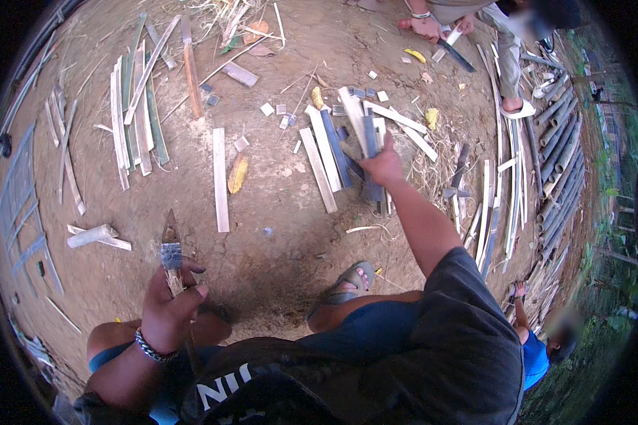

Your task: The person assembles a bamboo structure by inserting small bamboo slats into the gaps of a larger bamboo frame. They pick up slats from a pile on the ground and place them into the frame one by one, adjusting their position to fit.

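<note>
My left hand (171, 301), with a chain bracelet at the wrist, is closed around the handle of a knife. The knife (171, 232) has a pointed blade and dark wrapping below it, and its tip points away from me. Out ahead to the right, my right hand (385, 166) grips a few split bamboo strips (369, 138), some pale and some dark-skinned. Its fingers are partly hidden behind them. Just left of that hand, more bamboo strips (324, 147) lie side by side on the dirt. A single pale strip (221, 180) lies between my two hands.
Long bamboo slats (143, 106) lie at the far left, near a machete-like blade (191, 71). Small cut squares (266, 109) dot the ground. A hatchet (459, 185) rests among shavings at right, before stacked bamboo poles (561, 156). A co-worker's hand (427, 28) works at the far right; another person (535, 354) sits at the near right.
</note>
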Tool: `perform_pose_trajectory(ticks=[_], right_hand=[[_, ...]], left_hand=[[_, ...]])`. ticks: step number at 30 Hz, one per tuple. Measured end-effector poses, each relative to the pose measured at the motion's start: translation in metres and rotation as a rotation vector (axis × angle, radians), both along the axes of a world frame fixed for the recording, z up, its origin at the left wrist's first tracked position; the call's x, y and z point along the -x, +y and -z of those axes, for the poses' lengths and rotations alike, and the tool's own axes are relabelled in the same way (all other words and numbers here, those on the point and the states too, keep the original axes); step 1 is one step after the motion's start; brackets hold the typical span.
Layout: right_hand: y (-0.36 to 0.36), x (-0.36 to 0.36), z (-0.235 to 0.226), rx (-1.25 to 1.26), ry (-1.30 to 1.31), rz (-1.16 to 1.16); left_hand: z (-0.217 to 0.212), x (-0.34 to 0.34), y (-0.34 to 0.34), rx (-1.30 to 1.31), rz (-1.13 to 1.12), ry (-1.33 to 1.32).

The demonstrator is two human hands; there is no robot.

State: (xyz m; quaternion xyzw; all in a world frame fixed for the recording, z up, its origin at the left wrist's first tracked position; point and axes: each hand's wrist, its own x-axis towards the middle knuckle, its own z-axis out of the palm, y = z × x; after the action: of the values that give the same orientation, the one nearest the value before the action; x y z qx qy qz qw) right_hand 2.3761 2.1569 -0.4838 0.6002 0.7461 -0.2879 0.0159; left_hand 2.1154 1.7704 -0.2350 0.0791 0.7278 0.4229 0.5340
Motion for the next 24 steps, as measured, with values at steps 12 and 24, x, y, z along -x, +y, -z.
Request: perform_pose_trajectory(ticks=[12,24], right_hand=[[0.004,-0.008,-0.144,0.783,0.955,0.266],[-0.281,0.128,-0.57,1.449,0.769,-0.164]], left_hand=[[-0.016,-0.019,0.0,-0.046,0.069,-0.067],[-0.362,0.023,-0.083,-0.385,-0.761,0.215]])
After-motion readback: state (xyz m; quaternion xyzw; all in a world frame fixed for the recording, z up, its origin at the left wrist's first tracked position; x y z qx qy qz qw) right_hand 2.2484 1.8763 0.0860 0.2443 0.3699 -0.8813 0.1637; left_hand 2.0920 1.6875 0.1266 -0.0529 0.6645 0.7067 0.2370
